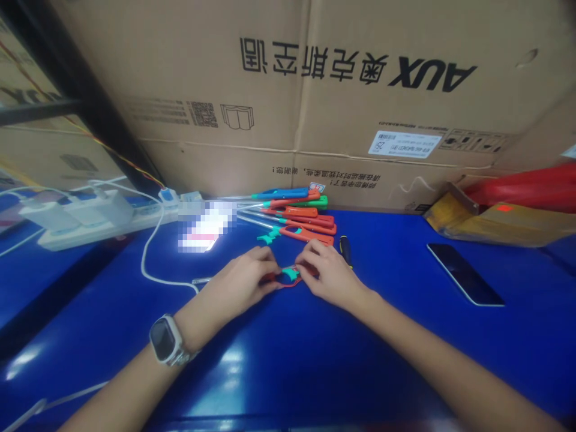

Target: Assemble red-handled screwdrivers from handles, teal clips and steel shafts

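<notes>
Both my hands hold a red long-nosed lighter point(290, 274) with a green trigger piece, low over the blue table. My left hand point(247, 276) pinches its left part, and a bit of metal tube pokes out beside the wrist. The fingers of my right hand point(326, 273) close on the handle end, hiding much of it. Just beyond lies a fanned pile of similar lighters point(310, 228), with red, blue and green handles. A loose green trigger piece point(269, 235) shows in front of them. A yellow-and-black tool handle, perhaps a screwdriver point(345, 251), rests beside my right hand.
A white power strip point(67, 240) with plugs and cables sits at the left. Near it is a lit, blurred screen point(207, 225). A dark phone point(465, 275) lies right. Behind stands a large cardboard box point(270, 132); a red item point(522, 186) is at far right.
</notes>
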A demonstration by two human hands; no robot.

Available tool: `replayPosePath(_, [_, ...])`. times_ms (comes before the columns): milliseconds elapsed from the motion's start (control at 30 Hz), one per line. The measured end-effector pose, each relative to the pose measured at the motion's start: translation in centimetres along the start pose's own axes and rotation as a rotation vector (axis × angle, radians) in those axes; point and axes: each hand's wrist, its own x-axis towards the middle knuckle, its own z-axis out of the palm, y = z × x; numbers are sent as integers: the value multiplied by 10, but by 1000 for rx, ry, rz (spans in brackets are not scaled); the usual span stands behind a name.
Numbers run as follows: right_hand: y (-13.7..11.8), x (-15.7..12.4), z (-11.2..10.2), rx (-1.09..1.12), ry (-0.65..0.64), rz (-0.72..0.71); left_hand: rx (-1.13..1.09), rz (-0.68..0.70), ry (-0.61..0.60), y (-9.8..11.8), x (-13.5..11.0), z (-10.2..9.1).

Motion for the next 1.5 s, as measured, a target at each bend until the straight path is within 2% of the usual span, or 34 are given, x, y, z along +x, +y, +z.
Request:
replayPosePath(200, [1,-1,-1,-32,51,-64,-63,22,27,-8,2,4])
replayPosePath(300, [1,-2,-5,-71,31,-111,-53,41,24,-10,2,3])
replayPosePath(567, [5,4,-23,-12,-127,-93,57,43,17,-9,2,2])
replayPosePath(733, [10,18,-35,-37,-270,-26,216,93,14,-2,2,0])
replayPosePath(867, [12,31,-41,-84,-350,-7,275,56,43,2,4,3])
replayPosePath(1167, [7,32,-44,-87,-312,-82,265,66,96,4,4,7])
replayPosePath(1267, [7,30,-44,-103,-289,-68,264,66,88,5,5,7])
replayPosePath(1400, [11,28,-44,-172,-321,-46,290,62,96,3,4,9])
replayPosePath(1500, [15,21,-43,-159,-237,-113,293,64,96,2,4,10])
